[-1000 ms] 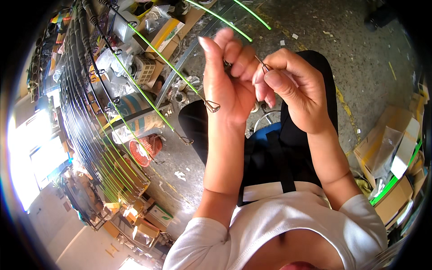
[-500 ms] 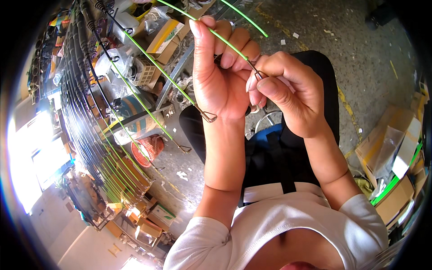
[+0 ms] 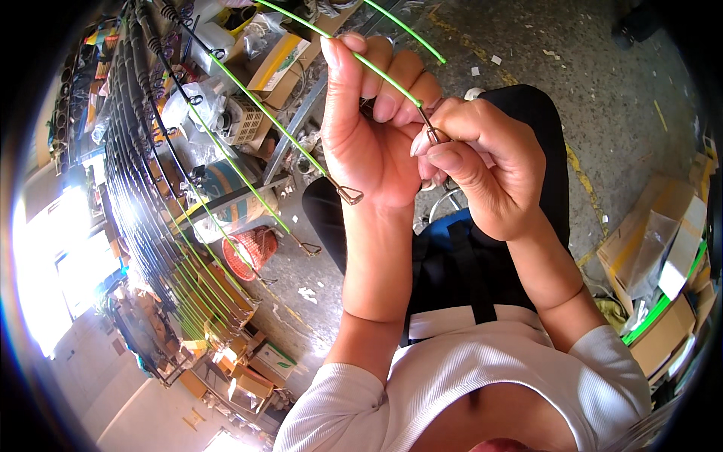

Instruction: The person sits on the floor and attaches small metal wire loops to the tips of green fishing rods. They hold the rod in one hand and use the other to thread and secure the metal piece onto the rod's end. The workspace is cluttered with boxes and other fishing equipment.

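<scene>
A thin bright green fishing rod tip (image 3: pixel 382 74) slants from the upper edge down into my hands. My left hand (image 3: pixel 361 143) holds it between thumb and forefinger, palm toward me, its other fingers curled. Beside it, my right hand (image 3: pixel 493 154) pinches the rod's small dark wire tip guide (image 3: pixel 431 134) between thumb and forefinger. The guide's far end is partly hidden by the fingers. Left of my left wrist, another green rod tip (image 3: pixel 297 145) ends in a wire loop guide (image 3: pixel 349 195). One more green tip (image 3: pixel 404 29) ends beyond my hands.
A row of rods (image 3: pixel 143 203) with black blanks and green tips hangs along the left. A red basket (image 3: pixel 254 248) stands on the floor beneath them. Cardboard boxes (image 3: pixel 651 226) lie at the right. My black-clad knee (image 3: pixel 531 113) is below my right hand.
My right hand has shifted slightly down, and its thumb has moved against the tip guide. The rod tip has moved a little down and right with the hands.
</scene>
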The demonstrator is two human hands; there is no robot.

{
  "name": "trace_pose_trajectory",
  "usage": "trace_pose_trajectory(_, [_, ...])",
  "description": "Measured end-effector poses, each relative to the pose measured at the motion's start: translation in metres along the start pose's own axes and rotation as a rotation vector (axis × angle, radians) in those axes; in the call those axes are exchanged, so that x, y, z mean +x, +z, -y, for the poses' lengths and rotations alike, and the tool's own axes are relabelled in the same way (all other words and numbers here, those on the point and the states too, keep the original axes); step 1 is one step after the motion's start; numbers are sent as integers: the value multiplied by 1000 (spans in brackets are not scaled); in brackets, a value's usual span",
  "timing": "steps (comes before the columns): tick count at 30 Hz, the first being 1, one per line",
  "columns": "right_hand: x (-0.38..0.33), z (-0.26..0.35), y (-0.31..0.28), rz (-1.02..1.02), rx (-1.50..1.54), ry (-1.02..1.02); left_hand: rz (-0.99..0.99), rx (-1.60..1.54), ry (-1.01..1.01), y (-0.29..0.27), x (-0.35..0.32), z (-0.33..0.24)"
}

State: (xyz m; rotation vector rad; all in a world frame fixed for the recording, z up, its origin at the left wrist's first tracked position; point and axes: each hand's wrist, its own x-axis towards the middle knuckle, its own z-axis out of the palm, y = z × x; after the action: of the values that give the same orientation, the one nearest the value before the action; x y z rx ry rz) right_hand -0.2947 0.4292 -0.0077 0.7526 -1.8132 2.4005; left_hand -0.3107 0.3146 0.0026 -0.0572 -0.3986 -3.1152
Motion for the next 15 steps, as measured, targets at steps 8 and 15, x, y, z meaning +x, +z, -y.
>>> trace_pose_trajectory(8, [4, 5, 3, -69, 304, 126, 44, 146, 50, -1, -2, 3])
trace_pose_trajectory(15, [-7, 1, 0, 11, 54, 40, 81, -20, -8, -2, 2, -1])
